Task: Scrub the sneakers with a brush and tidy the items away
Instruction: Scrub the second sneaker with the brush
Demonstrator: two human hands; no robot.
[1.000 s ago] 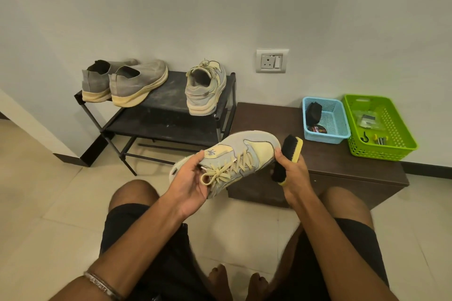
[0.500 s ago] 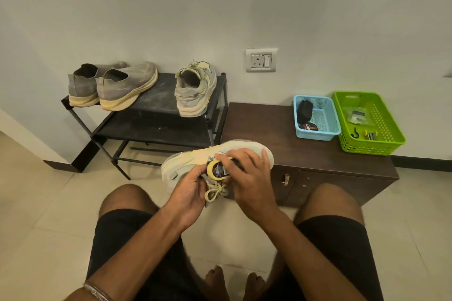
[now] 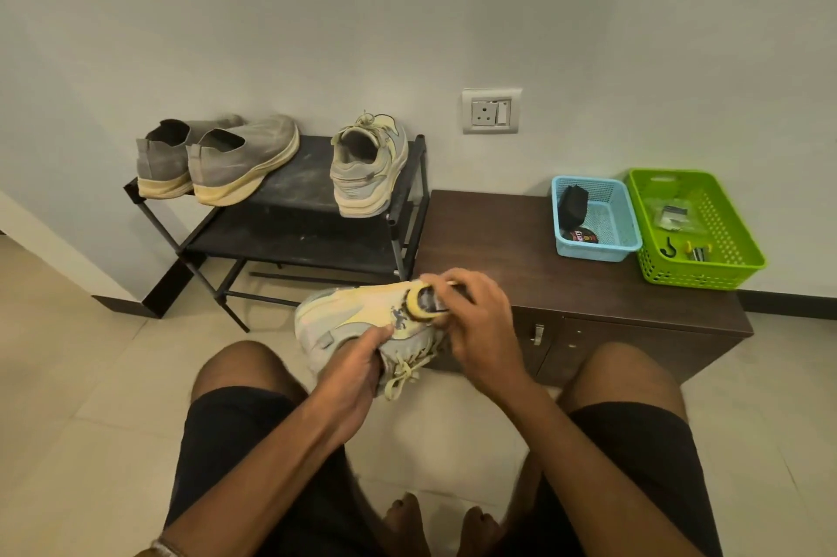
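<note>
A pale yellow and grey sneaker (image 3: 348,314) is held above my lap, lying on its side with its laces hanging down. My left hand (image 3: 358,368) grips it from below near the heel opening. My right hand (image 3: 480,325) holds a brush (image 3: 423,303) with a yellow back and dark bristles and presses it against the sneaker's side. Most of the brush is hidden under my fingers. The matching sneaker (image 3: 367,167) stands on the black shoe rack (image 3: 290,235), heel towards me.
Two grey slip-on shoes (image 3: 217,162) sit at the rack's left end. A dark wooden cabinet (image 3: 507,239) to the right carries a blue basket (image 3: 611,244) with a polish tin and a green basket (image 3: 724,271) with small items. Tiled floor lies below.
My right hand moved the brush from beside the sneaker's toe onto its side. The sneaker has turned over, and my left hand shifted lower to its heel.
</note>
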